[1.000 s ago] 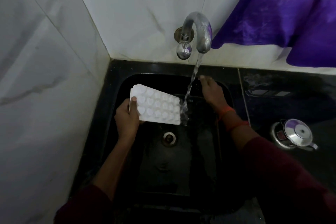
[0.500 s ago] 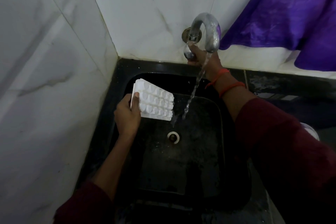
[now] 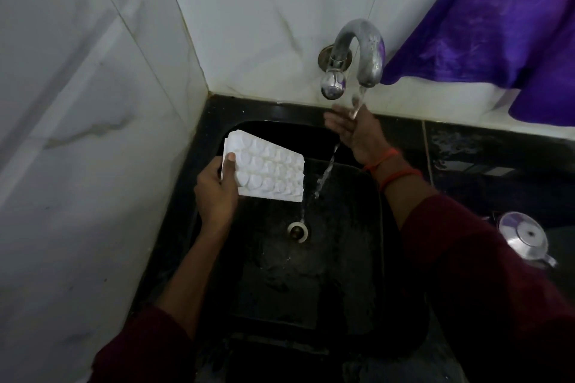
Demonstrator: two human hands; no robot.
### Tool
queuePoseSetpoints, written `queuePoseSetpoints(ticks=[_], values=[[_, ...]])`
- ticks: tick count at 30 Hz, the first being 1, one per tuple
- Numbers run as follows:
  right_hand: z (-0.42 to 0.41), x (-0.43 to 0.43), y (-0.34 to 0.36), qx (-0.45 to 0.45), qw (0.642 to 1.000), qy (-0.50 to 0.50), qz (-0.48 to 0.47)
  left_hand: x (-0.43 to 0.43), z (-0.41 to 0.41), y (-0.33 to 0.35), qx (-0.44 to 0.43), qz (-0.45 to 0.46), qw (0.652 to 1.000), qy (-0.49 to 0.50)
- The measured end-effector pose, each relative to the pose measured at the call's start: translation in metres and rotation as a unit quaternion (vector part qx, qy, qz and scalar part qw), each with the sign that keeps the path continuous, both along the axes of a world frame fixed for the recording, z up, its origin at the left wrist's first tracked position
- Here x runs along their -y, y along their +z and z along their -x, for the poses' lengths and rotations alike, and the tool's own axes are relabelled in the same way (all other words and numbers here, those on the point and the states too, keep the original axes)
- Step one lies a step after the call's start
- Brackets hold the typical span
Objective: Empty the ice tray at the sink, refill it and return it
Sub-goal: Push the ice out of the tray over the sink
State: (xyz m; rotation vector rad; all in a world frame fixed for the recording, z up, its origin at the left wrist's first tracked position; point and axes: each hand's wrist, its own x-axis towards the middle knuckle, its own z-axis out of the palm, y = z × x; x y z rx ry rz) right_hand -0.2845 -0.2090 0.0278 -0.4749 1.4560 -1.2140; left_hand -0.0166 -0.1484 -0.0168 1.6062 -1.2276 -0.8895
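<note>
Half a second back the right hand (image 3: 353,130) was up at the knob of the tap (image 3: 357,56); it has dropped away from it and now hangs just below the spout, palm up and fingers spread apart, gripping nothing, with the water stream (image 3: 325,172) running off its edge and slanting down toward the drain (image 3: 298,230). Two orange threads (image 3: 390,169) circle the wrist behind that hand, and a dark red sleeve covers the forearm further back. To the left of the right hand and lower, the left hand (image 3: 216,193) is clamped on the near-left corner of the white ice tray (image 3: 267,172), thumb pressed on its top face and fingers hidden beneath. That tray is held over the black sink (image 3: 342,289), tilted, its far-right corner lying close beside the stream; whether water touches it cannot be told, nor whether its heart-shaped cells hold anything. Beyond the right hand, white marble tiles (image 3: 264,25) rise behind the tap, and up to that hand's right a purple cloth (image 3: 497,25) hangs down over the wall. Well out to the right of the right forearm, a shiny metal lid (image 3: 525,236) sits on the black desk (image 3: 497,165), whose surface looks wet near the wall
</note>
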Motion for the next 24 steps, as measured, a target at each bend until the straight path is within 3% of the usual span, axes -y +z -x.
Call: queuePoseSetpoints(ticks=[5,8,15,22,24], values=[[-0.019,-0.065,-0.098,-0.122,0.974,-0.06,-0.181,-0.007,-0.002,-0.001,-0.043,-0.048,0.998,-0.001],[-0.042,-0.098,-0.123,-0.123,0.963,-0.034,-0.237,-0.013,-0.004,-0.004,-0.074,-0.091,0.993,0.004],[-0.078,-0.109,-0.119,-0.003,0.985,-0.006,-0.172,-0.029,-0.015,0.005,-0.068,-0.101,0.992,-0.023],[-0.085,-0.091,-0.097,-0.069,0.994,0.001,-0.083,-0.027,-0.03,0.041,-0.016,0.032,0.997,-0.067],[-0.083,-0.087,-0.083,-0.045,0.997,0.001,-0.069,-0.025,-0.034,0.051,0.035,0.064,0.996,-0.057]])
